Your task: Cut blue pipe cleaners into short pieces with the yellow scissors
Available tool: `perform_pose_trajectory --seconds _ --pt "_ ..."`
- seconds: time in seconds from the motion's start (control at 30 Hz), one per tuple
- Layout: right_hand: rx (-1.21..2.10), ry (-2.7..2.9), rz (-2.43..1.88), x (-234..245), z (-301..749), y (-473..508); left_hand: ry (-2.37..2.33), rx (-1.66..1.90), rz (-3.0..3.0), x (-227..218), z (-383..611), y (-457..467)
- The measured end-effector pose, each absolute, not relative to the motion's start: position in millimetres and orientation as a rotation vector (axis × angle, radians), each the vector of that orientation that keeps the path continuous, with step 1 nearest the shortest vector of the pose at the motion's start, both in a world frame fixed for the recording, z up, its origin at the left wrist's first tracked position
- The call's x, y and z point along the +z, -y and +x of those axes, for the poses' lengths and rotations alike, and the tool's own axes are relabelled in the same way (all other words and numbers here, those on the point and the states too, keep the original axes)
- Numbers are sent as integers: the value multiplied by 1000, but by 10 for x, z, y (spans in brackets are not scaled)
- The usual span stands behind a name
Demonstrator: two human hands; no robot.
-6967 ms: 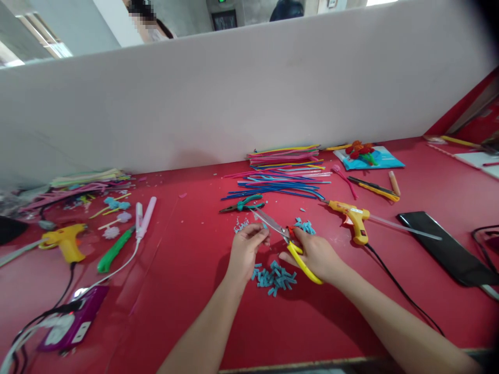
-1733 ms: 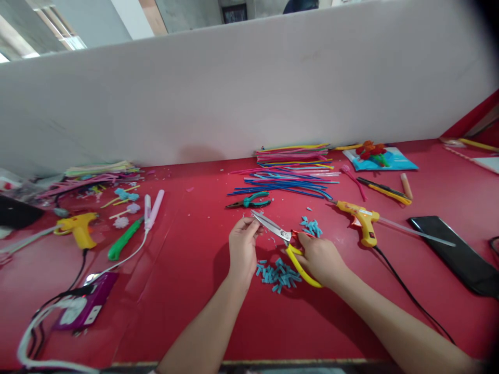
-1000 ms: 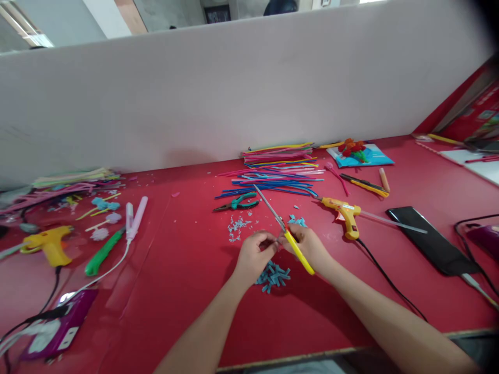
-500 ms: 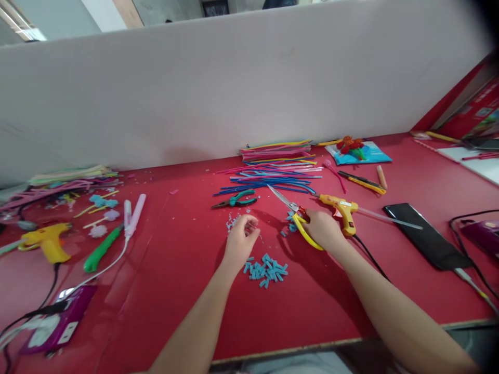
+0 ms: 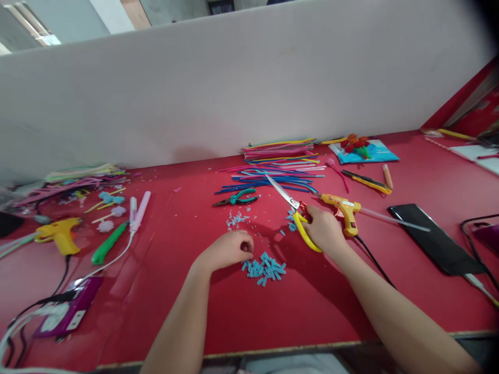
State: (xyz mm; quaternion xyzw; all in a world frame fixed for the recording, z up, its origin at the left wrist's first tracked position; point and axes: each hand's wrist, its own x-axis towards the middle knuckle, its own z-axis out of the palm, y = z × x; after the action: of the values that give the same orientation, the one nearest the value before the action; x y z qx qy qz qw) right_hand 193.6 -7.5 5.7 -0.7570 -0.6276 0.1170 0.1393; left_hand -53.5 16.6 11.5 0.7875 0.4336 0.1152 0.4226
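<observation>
My right hand (image 5: 323, 231) grips the yellow-handled scissors (image 5: 290, 205), whose blades point up and left toward the pile of blue pipe cleaners (image 5: 273, 183). My left hand (image 5: 230, 249) rests on the red table (image 5: 273, 311) with its fingers curled in, just left of a small heap of cut light-blue pieces (image 5: 265, 268). Whether the left fingers hold anything is hidden. A few more light-blue bits (image 5: 290, 222) lie beside the scissors, and fine scraps (image 5: 235, 220) lie farther back.
Teal pliers (image 5: 236, 198) lie behind my left hand. A yellow glue gun (image 5: 343, 208) with cord sits right of my right hand, a black phone (image 5: 436, 236) farther right. At the left lie another glue gun (image 5: 58, 234), a green tool (image 5: 107, 248) and a purple power strip (image 5: 66, 317). A white partition (image 5: 234, 88) backs the table.
My left hand left the scissors' blades and came down and left, beside the blue heap. My right hand carried the scissors to the right, toward the glue gun.
</observation>
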Motion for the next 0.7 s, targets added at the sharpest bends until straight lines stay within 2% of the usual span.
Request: perform_pose_trajectory --seconds 0.23,0.4,0.57,0.7 --pt "414 1854 -2023 69 1819 164 -1174 230 1985 66 -520 -144" --pt "576 1808 -1895 27 1778 181 -1199 361 1927 87 -384 -124" --pt "877 1756 -1677 -69 1679 178 -974 658 1350 24 -126 -30" --pt "1107 1694 -1530 -58 1566 174 -908 761 1015 -56 -19 29"
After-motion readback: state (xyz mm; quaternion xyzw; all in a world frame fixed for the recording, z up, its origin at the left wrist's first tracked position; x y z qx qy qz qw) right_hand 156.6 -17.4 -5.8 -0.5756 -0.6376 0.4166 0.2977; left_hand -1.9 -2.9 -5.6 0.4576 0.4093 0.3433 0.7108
